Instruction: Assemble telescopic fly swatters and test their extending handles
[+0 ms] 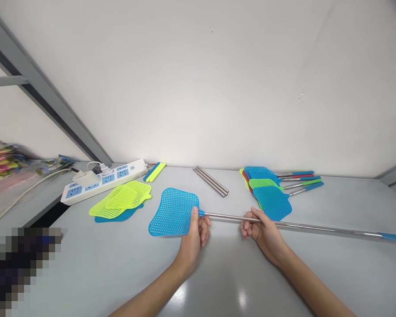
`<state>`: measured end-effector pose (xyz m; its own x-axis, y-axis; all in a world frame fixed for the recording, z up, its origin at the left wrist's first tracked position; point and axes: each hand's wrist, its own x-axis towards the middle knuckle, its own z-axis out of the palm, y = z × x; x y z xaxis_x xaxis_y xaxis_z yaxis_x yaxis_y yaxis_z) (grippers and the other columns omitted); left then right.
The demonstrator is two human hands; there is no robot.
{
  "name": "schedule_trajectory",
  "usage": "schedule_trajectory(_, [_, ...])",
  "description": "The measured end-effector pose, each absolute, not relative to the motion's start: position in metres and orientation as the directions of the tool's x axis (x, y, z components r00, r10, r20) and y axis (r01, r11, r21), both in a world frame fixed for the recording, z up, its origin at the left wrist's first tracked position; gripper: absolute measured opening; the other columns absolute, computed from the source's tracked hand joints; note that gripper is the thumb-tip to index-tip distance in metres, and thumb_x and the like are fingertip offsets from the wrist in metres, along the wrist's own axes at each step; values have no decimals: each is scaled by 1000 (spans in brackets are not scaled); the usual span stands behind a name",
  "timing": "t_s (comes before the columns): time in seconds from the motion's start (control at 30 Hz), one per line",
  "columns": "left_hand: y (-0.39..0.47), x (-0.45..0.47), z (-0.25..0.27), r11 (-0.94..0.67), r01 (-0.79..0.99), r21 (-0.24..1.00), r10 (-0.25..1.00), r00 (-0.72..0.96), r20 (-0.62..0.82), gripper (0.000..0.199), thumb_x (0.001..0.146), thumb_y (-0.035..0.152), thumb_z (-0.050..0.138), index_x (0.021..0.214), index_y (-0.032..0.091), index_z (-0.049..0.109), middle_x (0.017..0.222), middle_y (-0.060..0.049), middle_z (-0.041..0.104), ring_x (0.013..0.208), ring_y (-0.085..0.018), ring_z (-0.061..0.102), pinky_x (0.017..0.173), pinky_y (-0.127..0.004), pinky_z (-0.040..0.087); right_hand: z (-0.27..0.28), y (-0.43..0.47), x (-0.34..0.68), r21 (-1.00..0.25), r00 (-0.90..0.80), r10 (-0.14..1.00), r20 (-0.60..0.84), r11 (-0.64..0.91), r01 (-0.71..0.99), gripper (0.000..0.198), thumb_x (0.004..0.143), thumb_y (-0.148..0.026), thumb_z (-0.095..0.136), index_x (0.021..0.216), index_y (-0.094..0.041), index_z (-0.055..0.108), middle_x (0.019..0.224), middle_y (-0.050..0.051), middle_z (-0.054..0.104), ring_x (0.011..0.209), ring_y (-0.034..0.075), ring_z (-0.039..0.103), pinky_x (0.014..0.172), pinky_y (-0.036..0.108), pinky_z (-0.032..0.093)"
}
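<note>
A blue fly swatter [174, 212] with a long extended metal rod spans the space above the table, its blue handle at the far right. My left hand [195, 233] is closed on the swatter near the neck, thumb on the perforated head's edge. Farther along the rod, my right hand [262, 231] is closed around the metal. Behind my right hand lies a pile of shortened fly swatters [272, 202] in blue, green, red and yellow. Loose yellow swatter heads [120, 200] lie to the left, with a blue swatter head [117, 217] under them.
Metal rods [211, 181] lie near the wall, and yellow and blue handle sleeves [155, 171] are farther left. A white power strip [105, 180] with plugs sits at the table's back left. Bagged colourful items [3, 160] stand at the far left, beside a cable [26, 193].
</note>
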<state>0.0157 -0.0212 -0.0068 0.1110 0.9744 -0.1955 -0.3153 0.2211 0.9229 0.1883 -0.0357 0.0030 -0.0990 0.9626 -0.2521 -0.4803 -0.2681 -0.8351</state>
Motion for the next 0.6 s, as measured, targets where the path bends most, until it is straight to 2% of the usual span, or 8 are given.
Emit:
schedule_trajectory(0.2, [-21,17,-5,178,-362,915,983,13,-186,41,78,51,36,60,16,47,33,9,25,31,-4,22,38,-20,22,3,-38,188,-840,-102,960,-262,-279,-466,42,80,-39,39,49,-14,54,48,3,47,50,13,46,50,27,34])
schedule_trajectory(0.37, [-17,15,-2,197,-378,904,980,43,-195,42,77,51,38,54,16,41,34,10,22,31,-4,19,40,-20,26,2,-38,188,-881,-132,961,-242,-275,-385,47,82,-40,34,50,-13,55,49,4,49,48,13,45,50,27,34])
schedule_trajectory(0.47, [-14,13,0,188,-376,907,982,88,-167,40,78,51,38,58,17,43,34,11,22,29,-4,18,39,-20,26,3,-39,190,-895,-228,949,-219,-289,-340,52,83,-41,29,48,-13,55,49,5,49,52,15,49,55,29,36])
schedule_trajectory(0.6, [-14,11,2,182,-348,920,970,217,-110,38,79,49,37,57,18,39,34,11,21,29,-4,16,35,-19,21,3,-41,195,-843,-417,884,-209,-379,-381,59,84,-45,20,45,-15,51,48,5,48,55,18,52,63,34,37])
